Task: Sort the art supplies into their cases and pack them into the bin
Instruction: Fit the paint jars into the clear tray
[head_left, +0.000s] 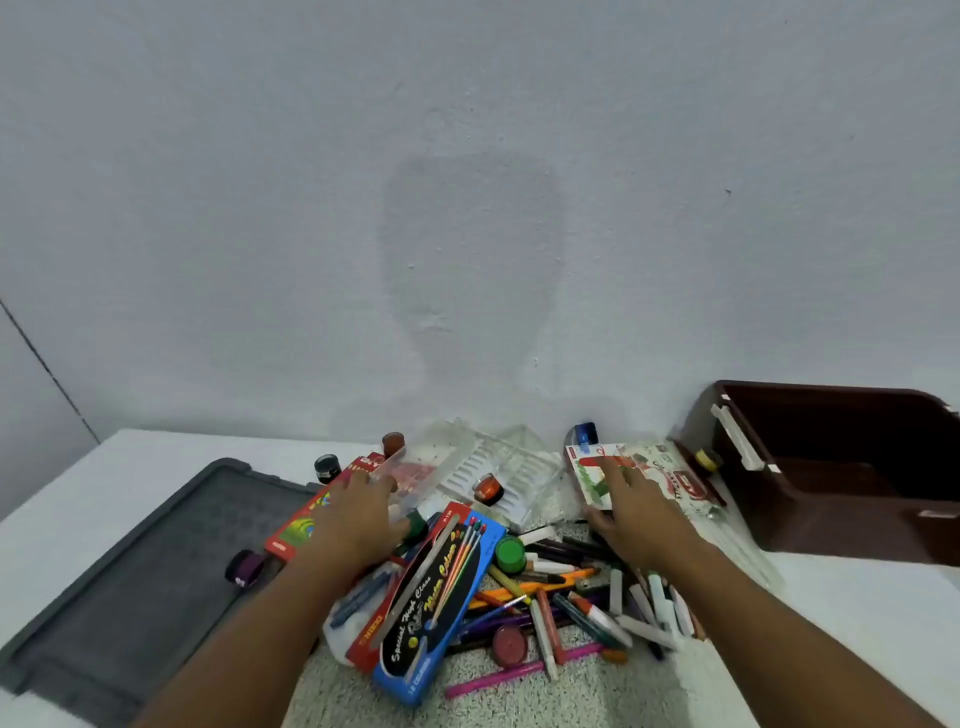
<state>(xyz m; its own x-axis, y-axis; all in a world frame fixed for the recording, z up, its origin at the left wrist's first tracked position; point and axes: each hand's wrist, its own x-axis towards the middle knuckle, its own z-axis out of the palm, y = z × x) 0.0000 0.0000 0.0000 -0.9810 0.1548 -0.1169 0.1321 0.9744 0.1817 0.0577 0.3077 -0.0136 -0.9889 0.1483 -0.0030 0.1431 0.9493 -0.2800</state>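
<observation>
A heap of art supplies lies before me: loose markers and crayons (582, 603), a blue water-colour box (441, 597), a red case (306, 519), small paint pots (509, 553). My left hand (358, 512) is spread over the red case and the edge of a clear plastic tray (498, 467). My right hand (631, 506) reaches with fingers apart onto a white and red printed pack (670, 473). Neither hand holds anything. The brown bin (852, 467) stands open at the right.
A grey bin lid (156, 561) lies flat at the left with a purple paint pot (243, 566) on its edge. A wall rises right behind the table. More pots (327, 467) sit at the back, one yellow pot (707, 459) beside the bin.
</observation>
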